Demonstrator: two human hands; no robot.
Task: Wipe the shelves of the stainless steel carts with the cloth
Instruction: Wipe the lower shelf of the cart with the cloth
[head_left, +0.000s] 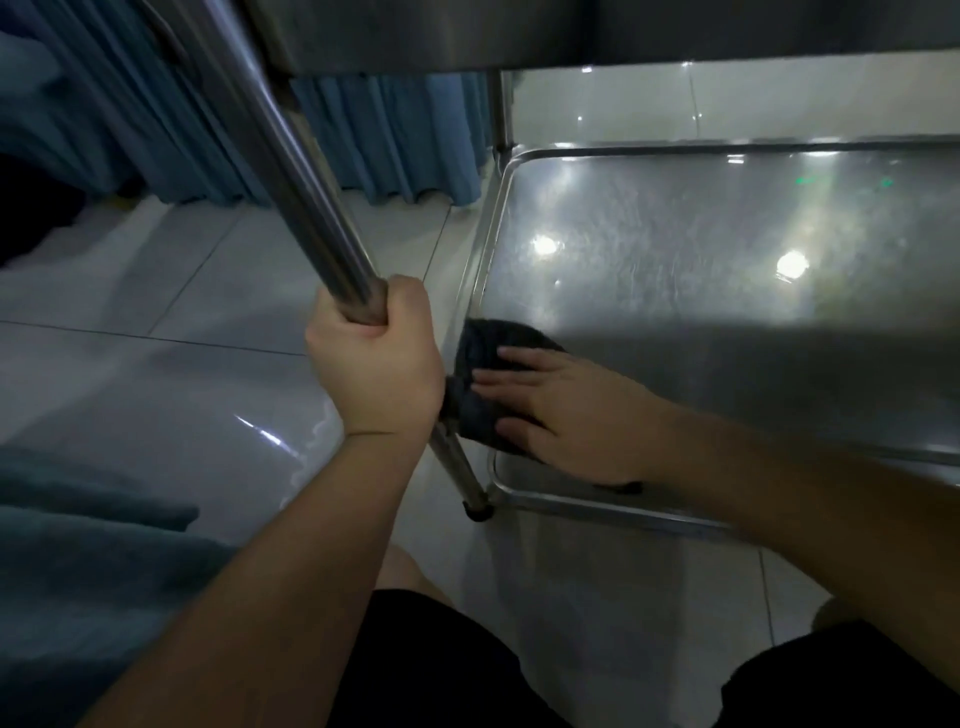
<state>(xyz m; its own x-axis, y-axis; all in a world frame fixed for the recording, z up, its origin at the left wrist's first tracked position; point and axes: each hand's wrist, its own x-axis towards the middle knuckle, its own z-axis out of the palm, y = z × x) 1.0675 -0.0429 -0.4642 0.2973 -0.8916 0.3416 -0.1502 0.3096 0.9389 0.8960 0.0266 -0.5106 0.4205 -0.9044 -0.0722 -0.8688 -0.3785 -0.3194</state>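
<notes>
I look down under the cart's upper shelf (571, 31) at its lower stainless steel shelf (701, 270), which reflects bright lights. A dark grey cloth (493, 343) lies at the shelf's near left corner. My right hand (561, 410) presses flat on the cloth with straight fingers pointing left. My left hand (374, 364) grips the cart's near left upright post (306, 171), fingers curled round it. Part of the cloth is hidden under my right hand.
Blue curtains (389, 135) hang behind the cart at the left. The floor (156, 322) is pale glossy tile. The post's black foot (479, 512) stands on the tile. My knees in black shorts (441, 660) are at the bottom. A teal fabric (78, 545) lies at lower left.
</notes>
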